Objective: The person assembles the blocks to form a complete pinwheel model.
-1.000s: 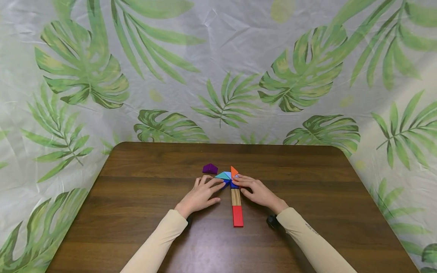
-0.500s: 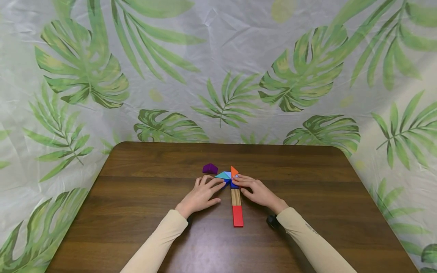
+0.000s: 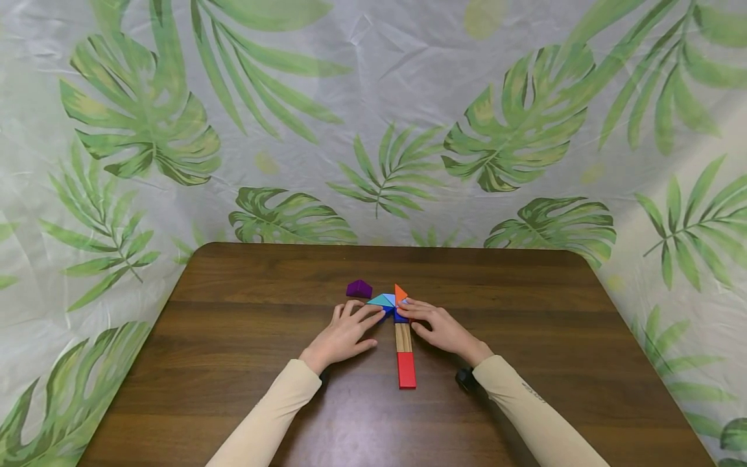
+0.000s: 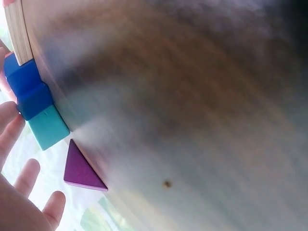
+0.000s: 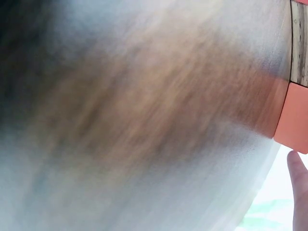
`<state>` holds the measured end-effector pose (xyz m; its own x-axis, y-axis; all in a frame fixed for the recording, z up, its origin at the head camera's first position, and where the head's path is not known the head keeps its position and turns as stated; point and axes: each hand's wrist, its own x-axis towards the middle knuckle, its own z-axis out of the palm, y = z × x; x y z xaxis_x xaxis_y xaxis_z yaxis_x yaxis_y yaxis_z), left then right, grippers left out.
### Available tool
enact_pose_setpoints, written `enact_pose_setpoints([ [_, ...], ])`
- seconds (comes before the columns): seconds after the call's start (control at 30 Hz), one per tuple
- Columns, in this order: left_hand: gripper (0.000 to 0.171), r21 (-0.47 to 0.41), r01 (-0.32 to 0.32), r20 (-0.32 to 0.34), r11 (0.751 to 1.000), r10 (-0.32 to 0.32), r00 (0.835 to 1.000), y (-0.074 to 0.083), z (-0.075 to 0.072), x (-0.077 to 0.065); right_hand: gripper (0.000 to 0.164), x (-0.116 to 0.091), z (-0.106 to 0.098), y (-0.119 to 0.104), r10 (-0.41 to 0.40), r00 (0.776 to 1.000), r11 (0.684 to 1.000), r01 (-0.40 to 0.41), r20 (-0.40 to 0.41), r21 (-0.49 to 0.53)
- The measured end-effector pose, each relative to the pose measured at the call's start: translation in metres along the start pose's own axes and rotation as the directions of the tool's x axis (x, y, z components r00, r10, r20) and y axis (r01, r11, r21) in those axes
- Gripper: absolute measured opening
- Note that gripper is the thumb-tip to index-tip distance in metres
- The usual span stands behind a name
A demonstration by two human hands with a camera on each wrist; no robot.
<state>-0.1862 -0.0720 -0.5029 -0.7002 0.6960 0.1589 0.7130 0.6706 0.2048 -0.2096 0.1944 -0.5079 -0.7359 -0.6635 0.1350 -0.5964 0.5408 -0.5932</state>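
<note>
My left hand [image 3: 345, 332] lies left of a flat arrangement of blocks, its spread fingertips touching the dark blue block [image 3: 385, 314] beside the teal block [image 3: 380, 300]. In the left wrist view, two fingertips meet these blue [image 4: 34, 100] and teal [image 4: 49, 127] pieces. My right hand [image 3: 443, 329] rests its fingertips on the blue pieces at the right, partly covering them. An orange triangular block [image 3: 399, 294] points up behind those fingers. A salmon-red block [image 5: 294, 120] shows near one right fingertip in the right wrist view. Below, a natural wood strip [image 3: 403, 337] meets a red block [image 3: 406, 370].
Two purple triangular blocks [image 3: 359, 289] lie together behind my left hand, apart from the arrangement. Everything lies on a dark brown wooden table [image 3: 262, 275]. A leaf-patterned cloth [image 3: 403, 84] hangs behind and beside it.
</note>
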Motion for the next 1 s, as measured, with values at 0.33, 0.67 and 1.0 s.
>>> enact_pose_setpoints([
  [0.33,0.058,-0.006,0.006,0.008,1.000,-0.006,1.000,0.001,-0.001,0.000,0.040,0.000,0.000,0.000,0.005,1.000,1.000,-0.005,0.003,-0.003],
  [0.67,0.058,-0.049,0.020,-0.015,0.999,-0.021,1.000,-0.004,-0.002,-0.002,0.040,0.000,0.001,0.001,0.004,1.000,1.000,-0.004,-0.003,-0.004],
  [1.0,0.057,-0.107,0.120,-0.066,0.987,-0.128,0.990,-0.025,-0.012,-0.006,0.041,0.000,0.000,-0.001,-0.015,1.000,1.000,0.015,-0.005,-0.016],
])
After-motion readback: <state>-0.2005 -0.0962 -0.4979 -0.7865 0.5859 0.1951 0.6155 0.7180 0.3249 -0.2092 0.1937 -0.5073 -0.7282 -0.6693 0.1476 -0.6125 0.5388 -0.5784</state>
